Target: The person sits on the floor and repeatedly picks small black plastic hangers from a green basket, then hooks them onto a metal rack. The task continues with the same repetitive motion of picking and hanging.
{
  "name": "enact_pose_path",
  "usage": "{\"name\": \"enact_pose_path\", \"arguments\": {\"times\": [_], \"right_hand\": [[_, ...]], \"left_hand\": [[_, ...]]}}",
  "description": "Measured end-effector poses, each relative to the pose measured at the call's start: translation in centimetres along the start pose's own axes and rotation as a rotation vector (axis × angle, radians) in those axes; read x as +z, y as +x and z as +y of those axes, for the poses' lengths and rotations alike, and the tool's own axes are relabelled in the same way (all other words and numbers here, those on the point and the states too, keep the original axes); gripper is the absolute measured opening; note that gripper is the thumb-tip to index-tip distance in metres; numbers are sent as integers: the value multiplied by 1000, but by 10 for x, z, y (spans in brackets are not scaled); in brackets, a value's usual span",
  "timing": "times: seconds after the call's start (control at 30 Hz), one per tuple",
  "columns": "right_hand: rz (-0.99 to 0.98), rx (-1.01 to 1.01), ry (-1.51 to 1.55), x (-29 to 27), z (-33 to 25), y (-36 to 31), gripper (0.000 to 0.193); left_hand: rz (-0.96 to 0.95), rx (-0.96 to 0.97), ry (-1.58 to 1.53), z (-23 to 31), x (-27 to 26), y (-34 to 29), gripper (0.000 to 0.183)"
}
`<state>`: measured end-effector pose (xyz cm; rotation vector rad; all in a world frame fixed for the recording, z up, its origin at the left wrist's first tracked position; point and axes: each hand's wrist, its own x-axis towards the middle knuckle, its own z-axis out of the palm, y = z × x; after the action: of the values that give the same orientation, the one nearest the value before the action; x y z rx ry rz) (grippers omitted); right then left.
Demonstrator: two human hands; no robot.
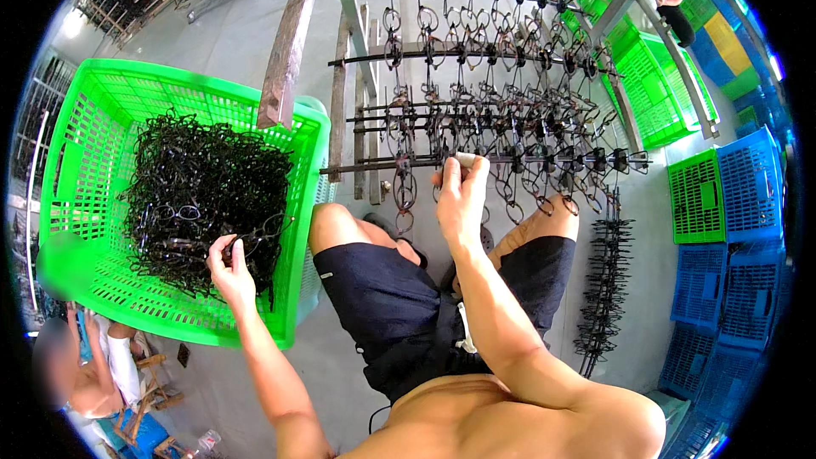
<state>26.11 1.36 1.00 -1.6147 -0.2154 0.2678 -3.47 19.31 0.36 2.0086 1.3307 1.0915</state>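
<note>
A bright green plastic basket [85, 178] on the left holds a tangled pile of dark eyeglass frames [204, 178]. At the near right part of the pile, the fingers of my left hand [229, 265] pinch one thin dark eyeglass frame [270, 229]. My right hand [463, 197] is at the front rod [361, 166] of a rack, its thumb and fingers closed together. A pale wrap [465, 159] covers a fingertip there. What these fingers grip is hidden. Round eyeglass frames [405, 191] hang from clips along the rods.
A wooden post [289, 42] and metal uprights hold the rods in front of me. Beside my right leg lies a rod of dark clips [605, 289]. Blue crates [752, 246] and green crates [697, 195] are stacked at right. Other people are at far right and lower left.
</note>
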Motion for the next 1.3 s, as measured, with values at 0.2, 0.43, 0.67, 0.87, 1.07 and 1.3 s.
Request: {"name": "enact_pose_path", "arguments": {"times": [0.2, 0.43, 0.67, 0.87, 1.07, 1.3], "right_hand": [[47, -112, 152, 6, 21, 9, 15], [56, -781, -434, 12, -29, -47, 30], [-1135, 944, 348, 95, -9, -65, 44], [-1074, 505, 498, 104, 30, -88, 32], [-1123, -81, 318, 99, -17, -71, 23], [-837, -68, 647, 158, 3, -96, 47]], "left_hand": [[0, -96, -180, -12, 1, -5, 17], [-25, -302, -413, 26, -20, -12, 16], [-202, -84, -488, 32, -13, -13, 19], [-287, -200, -685, 22, -23, -25, 9], [-398, -303, -231, 106, -34, -32, 19], [-80, -230, -261, 132, -18, -35, 25]]}}
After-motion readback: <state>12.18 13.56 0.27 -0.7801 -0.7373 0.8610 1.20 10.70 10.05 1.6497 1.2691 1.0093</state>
